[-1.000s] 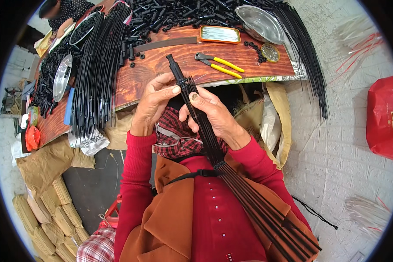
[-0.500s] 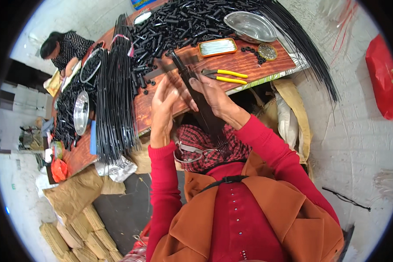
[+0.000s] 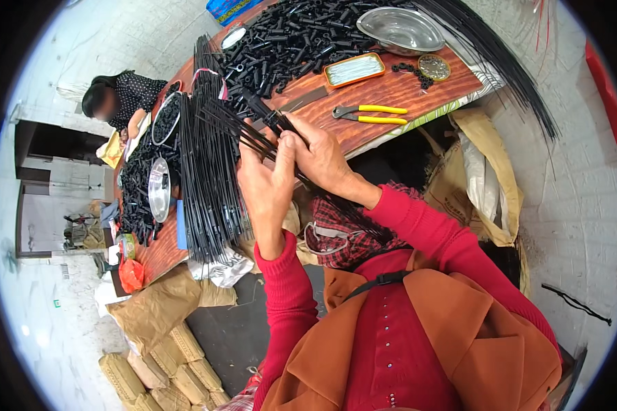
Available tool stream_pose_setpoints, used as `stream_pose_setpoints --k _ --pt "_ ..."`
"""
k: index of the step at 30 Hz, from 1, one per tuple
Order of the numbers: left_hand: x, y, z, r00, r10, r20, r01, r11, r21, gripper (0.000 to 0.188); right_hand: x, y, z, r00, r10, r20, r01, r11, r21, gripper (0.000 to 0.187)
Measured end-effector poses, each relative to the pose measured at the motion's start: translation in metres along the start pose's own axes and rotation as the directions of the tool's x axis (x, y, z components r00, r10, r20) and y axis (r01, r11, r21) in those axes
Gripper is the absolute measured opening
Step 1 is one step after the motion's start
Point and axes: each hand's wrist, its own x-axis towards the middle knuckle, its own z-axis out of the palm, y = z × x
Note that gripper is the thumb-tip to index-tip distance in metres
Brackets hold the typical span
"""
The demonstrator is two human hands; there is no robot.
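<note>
In front of my chest, over the table's near edge, my right hand (image 3: 322, 154) is closed round a bundle of thin black rods. A thick black tubular piece (image 3: 257, 104) sticks out past its fingers, toward the table. My left hand (image 3: 267, 188) is beside it, thumb up, closed on thin black rods (image 3: 236, 127) that fan out to the upper left. The rods' lower ends run below my right hand toward a red-and-black checked cloth (image 3: 339, 240) at my lap. My fingers partly hide where the rods meet the tubular piece.
Black tubular parts (image 3: 301, 41) heap on the wooden table (image 3: 370, 147). A large bundle of black rods (image 3: 209, 185) lies left. Yellow-handled pliers (image 3: 370, 114), an orange-rimmed tray (image 3: 354, 70) and a metal bowl (image 3: 400, 31) are right. Another person (image 3: 127, 99) sits far left.
My hands have come closer together. The rod bundle, seen blurred earlier, now has rods fanned out to the upper left at my left hand. The view has shifted slightly.
</note>
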Motion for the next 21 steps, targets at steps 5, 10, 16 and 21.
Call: stream_pose_setpoints --k 5,10,16,21 --pt "0.018 0.015 0.01 0.976 -0.142 0.163 0.185 0.938 -0.293 0.016 -0.004 0.003 -0.018 0.998 -0.015 -0.055 0.01 0.996 -0.092 0.031" --pt "0.026 0.011 0.029 0.962 -0.198 0.187 0.246 0.924 -0.292 0.014 -0.001 0.004 -0.04 1.0 -0.027 -0.012 0.025 0.988 -0.154 0.036" --pt "0.023 0.003 0.064 0.957 -0.214 0.195 0.267 0.913 -0.31 0.013 0.002 0.02 -0.085 0.994 0.062 0.09 -0.041 0.975 -0.22 0.037" --pt "0.025 0.003 0.075 0.956 -0.263 0.131 0.293 0.895 -0.338 0.015 0.002 0.035 -0.092 0.987 -0.135 -0.091 0.118 0.979 -0.169 0.027"
